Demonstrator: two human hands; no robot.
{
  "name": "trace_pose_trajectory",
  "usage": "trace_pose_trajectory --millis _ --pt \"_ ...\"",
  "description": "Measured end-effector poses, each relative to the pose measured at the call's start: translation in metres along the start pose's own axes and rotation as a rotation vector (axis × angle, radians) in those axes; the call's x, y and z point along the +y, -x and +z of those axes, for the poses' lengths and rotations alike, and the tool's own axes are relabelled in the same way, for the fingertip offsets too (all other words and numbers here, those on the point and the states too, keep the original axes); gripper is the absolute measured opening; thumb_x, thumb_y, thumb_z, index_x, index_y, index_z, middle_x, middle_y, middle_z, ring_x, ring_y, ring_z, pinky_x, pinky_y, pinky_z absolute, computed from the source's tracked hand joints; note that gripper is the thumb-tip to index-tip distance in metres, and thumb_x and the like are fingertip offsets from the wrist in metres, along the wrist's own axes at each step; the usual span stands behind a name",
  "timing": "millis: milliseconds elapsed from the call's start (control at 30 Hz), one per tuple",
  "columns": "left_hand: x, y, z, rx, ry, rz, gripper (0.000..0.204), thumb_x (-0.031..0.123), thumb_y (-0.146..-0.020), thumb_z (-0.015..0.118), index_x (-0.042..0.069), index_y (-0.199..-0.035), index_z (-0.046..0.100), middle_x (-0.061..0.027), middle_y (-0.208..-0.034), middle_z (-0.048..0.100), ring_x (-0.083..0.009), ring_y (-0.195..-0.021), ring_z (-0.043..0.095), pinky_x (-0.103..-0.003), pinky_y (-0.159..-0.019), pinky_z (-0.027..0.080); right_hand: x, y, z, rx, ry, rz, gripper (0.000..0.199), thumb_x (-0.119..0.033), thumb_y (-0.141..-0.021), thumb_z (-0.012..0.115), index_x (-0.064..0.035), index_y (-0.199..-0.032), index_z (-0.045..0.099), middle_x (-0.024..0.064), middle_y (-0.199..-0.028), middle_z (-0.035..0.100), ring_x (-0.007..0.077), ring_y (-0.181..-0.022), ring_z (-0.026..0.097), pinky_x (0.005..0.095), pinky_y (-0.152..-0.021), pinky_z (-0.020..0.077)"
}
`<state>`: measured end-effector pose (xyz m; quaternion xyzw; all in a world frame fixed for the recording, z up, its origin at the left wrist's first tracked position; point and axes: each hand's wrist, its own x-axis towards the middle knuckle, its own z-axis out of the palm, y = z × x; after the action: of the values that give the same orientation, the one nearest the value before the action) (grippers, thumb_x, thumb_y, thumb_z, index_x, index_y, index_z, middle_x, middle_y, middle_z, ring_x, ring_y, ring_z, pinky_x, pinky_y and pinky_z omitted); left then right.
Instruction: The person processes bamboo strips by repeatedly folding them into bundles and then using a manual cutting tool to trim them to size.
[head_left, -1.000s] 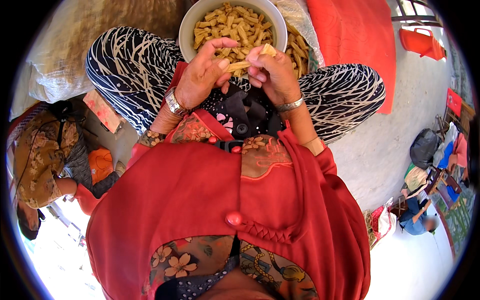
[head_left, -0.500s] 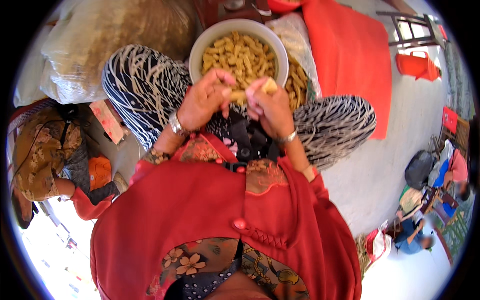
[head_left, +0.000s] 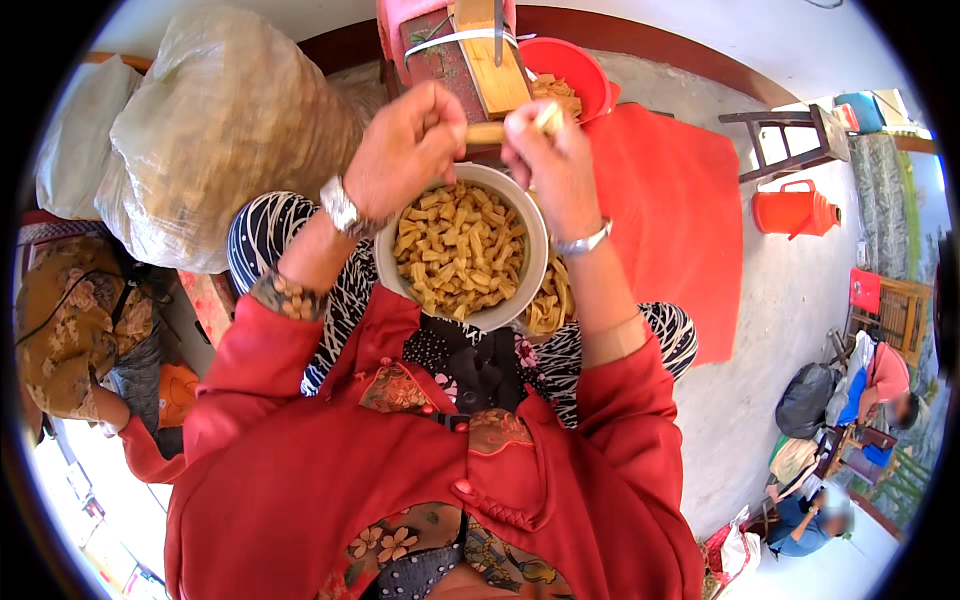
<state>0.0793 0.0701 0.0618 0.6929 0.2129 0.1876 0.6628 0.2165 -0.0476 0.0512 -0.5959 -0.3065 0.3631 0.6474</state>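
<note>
Both my hands are raised past the far rim of a white basin [head_left: 538,250] full of short yellow-brown stick-shaped pieces [head_left: 460,250]. My left hand [head_left: 400,145] is closed, its fingertips pinching one end of a yellow-brown stick [head_left: 485,133]. My right hand [head_left: 555,170] is closed at the stick's other end. A paler yellow piece [head_left: 549,118] shows at the right thumb and fingers. Just beyond the hands is a wooden board [head_left: 495,80] strapped to a bench by a white band, with an upright narrow metal blade [head_left: 498,30] on it.
A red basin [head_left: 590,70] with more pieces stands by the bench. Right of it lies a red cloth [head_left: 670,230]. A large stuffed plastic sack [head_left: 225,130] is at the left. A dark stool [head_left: 790,140] and red jug [head_left: 797,210] stand right. Other people sit at both sides.
My hands have moved away from my body, from over the near part of the white basin to beyond its far rim. The view has shifted, bringing the board and blade into sight.
</note>
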Motion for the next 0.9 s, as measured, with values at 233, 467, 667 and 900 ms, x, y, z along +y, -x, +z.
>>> trace_pose_trajectory --millis 233,467,667,900 --pt "0.006 -0.075 -0.026 0.055 -0.048 0.164 0.009 0.009 -0.088 0.055 0.001 -0.092 0.054 -0.0017 -0.080 0.059 -0.0068 -0.063 0.054 -0.022 -0.060 0.047 -0.021 -0.076 -0.008 0.011 0.087 -0.139 0.019 -0.021 -0.085 0.061 -0.0033 -0.086 0.053 0.0038 -0.065 0.056 0.0066 -0.051 0.049 0.0206 -0.045 0.0381" --pt "-0.004 -0.102 -0.019 0.262 -0.333 0.385 0.013 0.011 -0.078 0.060 0.001 -0.078 0.053 -0.0104 -0.067 0.057 -0.0141 -0.061 0.056 -0.029 -0.055 0.045 0.000 -0.114 -0.012 0.068 0.185 -0.204 0.016 -0.019 -0.085 0.062 -0.0036 -0.087 0.058 0.0004 -0.066 0.055 0.0059 -0.052 0.046 0.0202 -0.047 0.0359" --pt "-0.022 -0.075 -0.033 0.469 -0.640 0.477 0.010 0.009 -0.076 0.059 0.001 -0.078 0.053 -0.0091 -0.064 0.054 -0.0163 -0.059 0.052 -0.031 -0.055 0.043 0.027 -0.077 -0.030 0.150 0.388 -0.185 0.014 -0.015 -0.082 0.063 -0.0022 -0.081 0.058 0.0008 -0.067 0.059 0.0067 -0.059 0.053 0.0236 -0.053 0.0422" --pt "-0.048 0.029 -0.012 -0.017 -0.388 0.126 0.017 0.011 -0.088 0.060 0.002 -0.102 0.058 -0.0016 -0.092 0.062 -0.0071 -0.080 0.059 -0.021 -0.072 0.047 0.041 0.041 -0.060 -0.337 0.551 0.189 0.036 -0.034 -0.084 0.066 -0.0002 -0.093 0.061 0.0044 -0.075 0.063 0.0079 -0.060 0.059 0.0220 -0.053 0.0470"
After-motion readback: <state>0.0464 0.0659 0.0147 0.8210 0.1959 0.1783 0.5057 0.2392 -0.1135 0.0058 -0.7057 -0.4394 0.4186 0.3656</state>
